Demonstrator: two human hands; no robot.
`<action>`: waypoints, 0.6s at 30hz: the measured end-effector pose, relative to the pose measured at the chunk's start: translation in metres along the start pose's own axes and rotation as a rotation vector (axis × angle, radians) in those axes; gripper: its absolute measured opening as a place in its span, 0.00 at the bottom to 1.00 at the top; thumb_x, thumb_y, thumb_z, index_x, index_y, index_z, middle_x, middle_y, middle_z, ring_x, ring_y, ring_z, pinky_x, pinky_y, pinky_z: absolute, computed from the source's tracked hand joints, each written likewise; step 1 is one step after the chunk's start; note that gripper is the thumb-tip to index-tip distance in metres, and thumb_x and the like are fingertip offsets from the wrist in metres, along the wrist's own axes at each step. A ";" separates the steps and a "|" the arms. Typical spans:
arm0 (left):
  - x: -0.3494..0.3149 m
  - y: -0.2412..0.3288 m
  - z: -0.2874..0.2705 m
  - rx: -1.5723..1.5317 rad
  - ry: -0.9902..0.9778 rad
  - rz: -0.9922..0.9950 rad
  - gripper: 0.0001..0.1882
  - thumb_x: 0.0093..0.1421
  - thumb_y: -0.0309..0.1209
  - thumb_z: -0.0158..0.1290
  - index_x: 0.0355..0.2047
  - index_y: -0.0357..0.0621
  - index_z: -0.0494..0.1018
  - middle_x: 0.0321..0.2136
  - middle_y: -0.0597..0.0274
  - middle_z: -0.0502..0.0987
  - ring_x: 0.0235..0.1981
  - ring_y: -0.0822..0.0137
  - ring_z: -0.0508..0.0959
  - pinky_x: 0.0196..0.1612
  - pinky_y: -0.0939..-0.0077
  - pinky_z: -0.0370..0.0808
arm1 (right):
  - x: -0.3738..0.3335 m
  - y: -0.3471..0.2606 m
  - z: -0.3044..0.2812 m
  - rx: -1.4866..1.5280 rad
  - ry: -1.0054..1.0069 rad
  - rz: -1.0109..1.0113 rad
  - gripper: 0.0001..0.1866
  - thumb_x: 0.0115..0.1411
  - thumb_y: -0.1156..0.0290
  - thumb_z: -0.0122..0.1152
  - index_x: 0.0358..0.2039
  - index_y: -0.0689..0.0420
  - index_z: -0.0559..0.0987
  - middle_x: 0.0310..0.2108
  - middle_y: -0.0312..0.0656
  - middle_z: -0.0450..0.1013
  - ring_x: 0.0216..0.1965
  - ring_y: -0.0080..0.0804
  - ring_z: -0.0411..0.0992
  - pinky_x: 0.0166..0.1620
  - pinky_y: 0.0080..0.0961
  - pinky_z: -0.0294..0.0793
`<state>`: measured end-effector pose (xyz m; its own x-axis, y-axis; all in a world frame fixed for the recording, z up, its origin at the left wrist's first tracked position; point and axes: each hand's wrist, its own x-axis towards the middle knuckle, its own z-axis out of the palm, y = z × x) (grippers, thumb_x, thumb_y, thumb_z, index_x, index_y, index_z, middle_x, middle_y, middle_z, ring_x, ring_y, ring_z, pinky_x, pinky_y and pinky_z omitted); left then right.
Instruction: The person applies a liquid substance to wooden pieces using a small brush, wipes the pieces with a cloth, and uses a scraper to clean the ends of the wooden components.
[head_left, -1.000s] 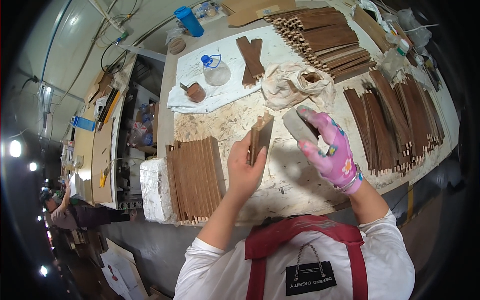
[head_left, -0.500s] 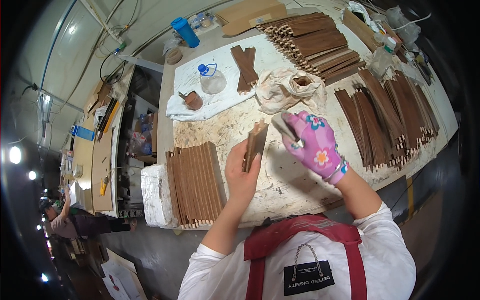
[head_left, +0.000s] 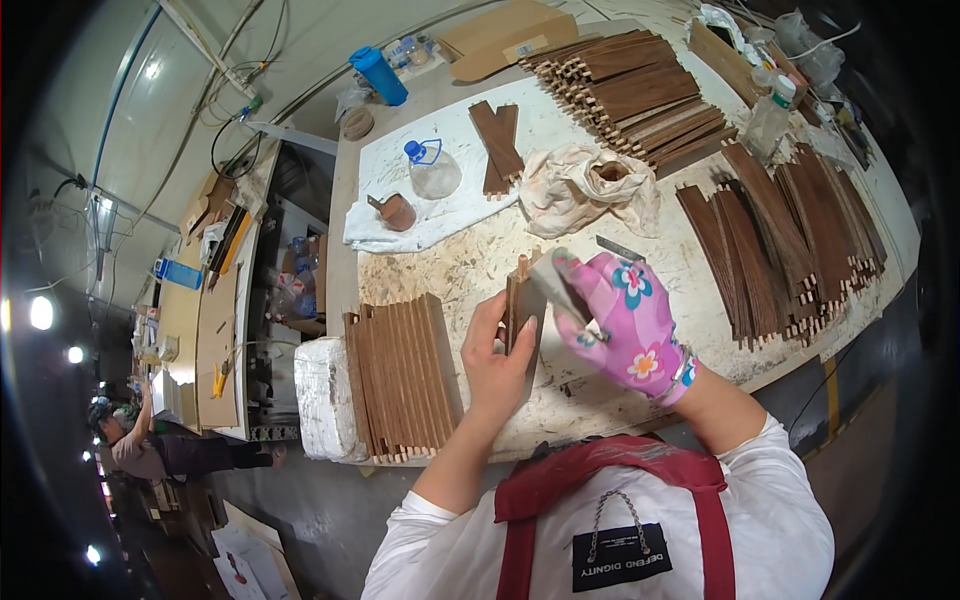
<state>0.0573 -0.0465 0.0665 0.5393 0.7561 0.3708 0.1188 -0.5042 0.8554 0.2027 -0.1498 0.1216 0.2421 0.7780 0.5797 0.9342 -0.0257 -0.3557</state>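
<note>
My bare left hand (head_left: 500, 352) grips a dark brown wooden slat (head_left: 519, 308) that stands on edge, a pale dowel peg at its far end. Close by on the right, my right hand (head_left: 627, 325), in a pink flowered glove, is closed round a folded grey-beige sheet (head_left: 556, 283); its exact kind is unclear. That sheet is right beside the slat's pegged end; whether they touch I cannot tell. Just beyond the glove lies a thin metal strip (head_left: 620, 248). Left of my left hand, a row of similar slats (head_left: 402, 375) leans against a white wrapped block (head_left: 325, 400).
A crumpled beige cloth (head_left: 560, 190) and two crossed slats (head_left: 496, 145) lie farther back. Near them are a blue-capped jug (head_left: 433, 172) and a brown cup (head_left: 397, 213) on a white cloth. Slat piles (head_left: 640, 85) fill the back and right (head_left: 735, 265). A person (head_left: 165, 450) is at the far left.
The folded sheet in my right hand has come closer to the slat's pegged end. My left hand has turned the slat more upright. The metal strip now shows beyond the glove.
</note>
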 end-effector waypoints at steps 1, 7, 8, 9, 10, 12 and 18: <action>-0.001 -0.001 -0.001 -0.109 -0.010 -0.107 0.22 0.54 0.24 0.56 0.51 0.37 0.68 0.40 0.60 0.74 0.37 0.69 0.74 0.40 0.78 0.72 | -0.001 0.008 0.004 -0.012 -0.010 0.043 0.27 0.50 0.63 0.59 0.50 0.58 0.71 0.31 0.44 0.69 0.30 0.38 0.71 0.34 0.31 0.68; 0.016 -0.010 -0.007 -0.899 -0.191 -0.505 0.18 0.67 0.39 0.39 0.46 0.37 0.68 0.27 0.59 0.72 0.29 0.70 0.70 0.38 0.78 0.67 | -0.003 0.041 -0.005 0.462 0.071 0.217 0.21 0.55 0.66 0.58 0.48 0.63 0.73 0.40 0.51 0.73 0.42 0.44 0.73 0.46 0.31 0.71; 0.017 -0.016 -0.006 -0.891 -0.181 -0.506 0.18 0.67 0.39 0.39 0.46 0.37 0.68 0.27 0.59 0.72 0.29 0.70 0.70 0.38 0.78 0.67 | -0.001 0.040 -0.010 0.525 0.044 0.210 0.22 0.56 0.67 0.59 0.49 0.63 0.72 0.45 0.52 0.72 0.46 0.45 0.72 0.49 0.30 0.70; 0.017 -0.026 -0.006 -1.007 -0.225 -0.496 0.17 0.66 0.39 0.39 0.43 0.38 0.69 0.23 0.61 0.70 0.26 0.70 0.68 0.35 0.79 0.65 | 0.002 0.034 -0.014 0.583 0.038 0.199 0.21 0.55 0.68 0.59 0.49 0.63 0.72 0.44 0.51 0.72 0.45 0.45 0.72 0.49 0.31 0.70; 0.018 -0.031 -0.004 -1.124 -0.275 -0.486 0.16 0.66 0.40 0.39 0.40 0.40 0.69 0.19 0.62 0.68 0.24 0.71 0.65 0.33 0.80 0.63 | 0.003 0.029 -0.016 0.639 0.035 0.192 0.21 0.55 0.69 0.59 0.48 0.63 0.72 0.44 0.51 0.72 0.45 0.44 0.72 0.48 0.31 0.70; 0.016 -0.031 0.002 -1.113 -0.206 -0.496 0.15 0.64 0.40 0.40 0.37 0.42 0.69 0.15 0.63 0.65 0.22 0.71 0.64 0.30 0.80 0.62 | 0.002 0.021 -0.013 0.689 -0.039 0.136 0.21 0.55 0.66 0.58 0.48 0.62 0.73 0.43 0.50 0.72 0.42 0.44 0.72 0.48 0.31 0.69; 0.016 -0.007 0.008 -1.009 0.209 -0.897 0.13 0.65 0.40 0.41 0.37 0.44 0.68 0.32 0.61 0.73 0.33 0.66 0.74 0.39 0.70 0.75 | 0.014 -0.014 -0.015 0.360 -0.140 -0.131 0.24 0.51 0.60 0.60 0.48 0.57 0.74 0.30 0.44 0.70 0.32 0.40 0.69 0.36 0.34 0.66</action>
<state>0.0716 -0.0343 0.0630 0.4545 0.7529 -0.4761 -0.3449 0.6415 0.6852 0.1974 -0.1479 0.1454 0.0661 0.8387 0.5406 0.7973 0.2813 -0.5340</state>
